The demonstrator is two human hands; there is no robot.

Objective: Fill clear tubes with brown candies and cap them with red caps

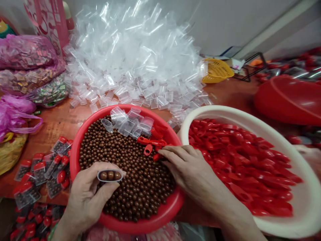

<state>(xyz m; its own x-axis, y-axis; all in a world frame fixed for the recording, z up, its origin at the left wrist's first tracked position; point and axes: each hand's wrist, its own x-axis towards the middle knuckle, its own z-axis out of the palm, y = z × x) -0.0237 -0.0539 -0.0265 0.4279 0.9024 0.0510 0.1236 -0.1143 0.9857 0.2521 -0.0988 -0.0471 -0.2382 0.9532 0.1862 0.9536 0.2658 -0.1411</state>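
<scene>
Container (110,181) of brown balls (110,175), pinched by left hand (86,194) toward red basin's (75,157) eight o'clock, seems light, stiff, slippery; hold its sides; right hand (185,164) at red caps (144,140), two o'clock, finger grip unclear

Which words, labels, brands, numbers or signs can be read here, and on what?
None can be read.
Small multicoloured pieces in translucent pink plastic bags: any print is too small and blurred.
Pink-and-white patterned upright bag: curved shapes, no legible word.
Clear plastic oval container in the left hand: no lettering visible.
</scene>
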